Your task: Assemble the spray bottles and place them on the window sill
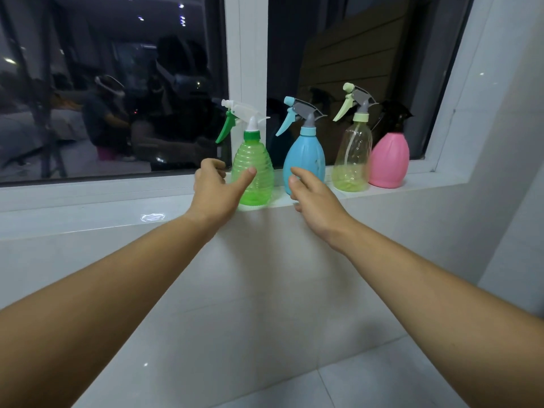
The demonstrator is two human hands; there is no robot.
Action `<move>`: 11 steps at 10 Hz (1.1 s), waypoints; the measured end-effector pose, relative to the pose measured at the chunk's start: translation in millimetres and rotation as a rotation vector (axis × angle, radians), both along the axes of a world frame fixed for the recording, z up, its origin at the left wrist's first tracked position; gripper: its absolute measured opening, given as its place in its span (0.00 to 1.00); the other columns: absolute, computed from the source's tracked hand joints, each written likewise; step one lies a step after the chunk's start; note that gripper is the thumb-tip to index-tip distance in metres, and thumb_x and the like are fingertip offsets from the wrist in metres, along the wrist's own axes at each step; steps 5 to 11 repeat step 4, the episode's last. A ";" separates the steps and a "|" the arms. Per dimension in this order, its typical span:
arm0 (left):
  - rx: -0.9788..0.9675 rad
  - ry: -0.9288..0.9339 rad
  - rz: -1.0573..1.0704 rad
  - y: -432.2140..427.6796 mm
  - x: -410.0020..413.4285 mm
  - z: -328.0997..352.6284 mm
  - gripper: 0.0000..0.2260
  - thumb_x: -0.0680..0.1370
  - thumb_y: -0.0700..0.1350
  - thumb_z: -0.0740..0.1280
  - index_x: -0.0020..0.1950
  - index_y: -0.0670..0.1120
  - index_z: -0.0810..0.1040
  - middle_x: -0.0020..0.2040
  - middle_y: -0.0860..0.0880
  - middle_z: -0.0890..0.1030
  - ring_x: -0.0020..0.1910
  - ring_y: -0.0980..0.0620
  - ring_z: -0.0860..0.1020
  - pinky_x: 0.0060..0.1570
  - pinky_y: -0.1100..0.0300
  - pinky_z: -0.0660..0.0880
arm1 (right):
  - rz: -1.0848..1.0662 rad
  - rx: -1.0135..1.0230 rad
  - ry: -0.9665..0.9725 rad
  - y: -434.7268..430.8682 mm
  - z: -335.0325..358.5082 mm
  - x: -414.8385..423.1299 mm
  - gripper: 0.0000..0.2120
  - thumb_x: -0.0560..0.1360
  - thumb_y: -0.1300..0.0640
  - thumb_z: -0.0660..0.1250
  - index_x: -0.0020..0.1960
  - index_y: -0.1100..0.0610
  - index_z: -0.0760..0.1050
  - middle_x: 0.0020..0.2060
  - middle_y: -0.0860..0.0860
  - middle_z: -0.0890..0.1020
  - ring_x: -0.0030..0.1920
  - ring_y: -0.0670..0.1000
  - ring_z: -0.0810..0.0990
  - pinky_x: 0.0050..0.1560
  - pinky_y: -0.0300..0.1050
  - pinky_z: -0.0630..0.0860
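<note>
Several assembled spray bottles stand upright in a row on the white window sill. From left: a ribbed green bottle with a white and green trigger head, a blue bottle, a clear yellowish bottle and a pink bottle with a black head. My left hand is loosely cupped beside the green bottle, thumb across its front, fingers apart, not clasping it. My right hand hovers open in front of the blue bottle's base, holding nothing.
Behind the sill is a dark window with a white frame post between two panes, right behind the green bottle. White tiled wall runs below the sill. A white side wall closes the sill at the right.
</note>
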State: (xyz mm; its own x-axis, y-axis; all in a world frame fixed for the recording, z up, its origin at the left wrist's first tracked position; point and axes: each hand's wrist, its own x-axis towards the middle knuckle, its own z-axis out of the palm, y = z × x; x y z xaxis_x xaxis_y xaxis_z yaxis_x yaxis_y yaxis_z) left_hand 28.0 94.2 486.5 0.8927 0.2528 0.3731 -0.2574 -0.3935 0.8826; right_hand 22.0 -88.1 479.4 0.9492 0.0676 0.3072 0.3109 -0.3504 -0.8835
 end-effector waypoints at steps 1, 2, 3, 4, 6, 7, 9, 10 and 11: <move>0.008 -0.077 0.006 -19.3 -15.4 -6.8 0.21 0.77 0.57 0.72 0.60 0.47 0.69 0.56 0.48 0.72 0.54 0.50 0.73 0.55 0.58 0.75 | -0.037 0.001 0.009 -23.9 -8.9 -9.6 0.25 0.80 0.42 0.55 0.75 0.47 0.64 0.71 0.49 0.70 0.69 0.51 0.71 0.71 0.55 0.68; -0.012 -0.053 -0.148 -50.2 -31.9 -11.6 0.16 0.79 0.54 0.71 0.57 0.47 0.71 0.45 0.49 0.73 0.42 0.54 0.72 0.40 0.63 0.71 | -0.073 0.002 0.028 -46.9 -15.1 -24.1 0.23 0.81 0.45 0.55 0.75 0.48 0.64 0.71 0.48 0.71 0.69 0.50 0.71 0.72 0.54 0.67; 0.025 0.028 -0.278 -80.5 -34.9 -26.5 0.15 0.79 0.55 0.70 0.54 0.45 0.75 0.41 0.48 0.77 0.38 0.52 0.75 0.40 0.56 0.74 | -0.117 0.007 0.033 -73.0 -26.1 -39.1 0.23 0.81 0.44 0.55 0.74 0.47 0.65 0.71 0.47 0.72 0.69 0.49 0.72 0.71 0.54 0.68; 0.039 0.123 -0.373 -111.4 -30.5 -48.6 0.15 0.80 0.54 0.69 0.52 0.42 0.77 0.45 0.42 0.83 0.43 0.48 0.81 0.49 0.45 0.80 | -0.168 0.050 0.074 -102.3 -42.6 -47.8 0.21 0.82 0.45 0.55 0.73 0.48 0.66 0.68 0.47 0.74 0.65 0.48 0.75 0.70 0.53 0.70; 0.039 0.123 -0.373 -111.4 -30.5 -48.6 0.15 0.80 0.54 0.69 0.52 0.42 0.77 0.45 0.42 0.83 0.43 0.48 0.81 0.49 0.45 0.80 | -0.168 0.050 0.074 -102.3 -42.6 -47.8 0.21 0.82 0.45 0.55 0.73 0.48 0.66 0.68 0.47 0.74 0.65 0.48 0.75 0.70 0.53 0.70; 0.039 0.123 -0.373 -111.4 -30.5 -48.6 0.15 0.80 0.54 0.69 0.52 0.42 0.77 0.45 0.42 0.83 0.43 0.48 0.81 0.49 0.45 0.80 | -0.168 0.050 0.074 -102.3 -42.6 -47.8 0.21 0.82 0.45 0.55 0.73 0.48 0.66 0.68 0.47 0.74 0.65 0.48 0.75 0.70 0.53 0.70; 0.039 0.123 -0.373 -111.4 -30.5 -48.6 0.15 0.80 0.54 0.69 0.52 0.42 0.77 0.45 0.42 0.83 0.43 0.48 0.81 0.49 0.45 0.80 | -0.168 0.050 0.074 -102.3 -42.6 -47.8 0.21 0.82 0.45 0.55 0.73 0.48 0.66 0.68 0.47 0.74 0.65 0.48 0.75 0.70 0.53 0.70; 0.039 0.123 -0.373 -111.4 -30.5 -48.6 0.15 0.80 0.54 0.69 0.52 0.42 0.77 0.45 0.42 0.83 0.43 0.48 0.81 0.49 0.45 0.80 | -0.168 0.050 0.074 -102.3 -42.6 -47.8 0.21 0.82 0.45 0.55 0.73 0.48 0.66 0.68 0.47 0.74 0.65 0.48 0.75 0.70 0.53 0.70; 0.039 0.123 -0.373 -111.4 -30.5 -48.6 0.15 0.80 0.54 0.69 0.52 0.42 0.77 0.45 0.42 0.83 0.43 0.48 0.81 0.49 0.45 0.80 | -0.168 0.050 0.074 -102.3 -42.6 -47.8 0.21 0.82 0.45 0.55 0.73 0.48 0.66 0.68 0.47 0.74 0.65 0.48 0.75 0.70 0.53 0.70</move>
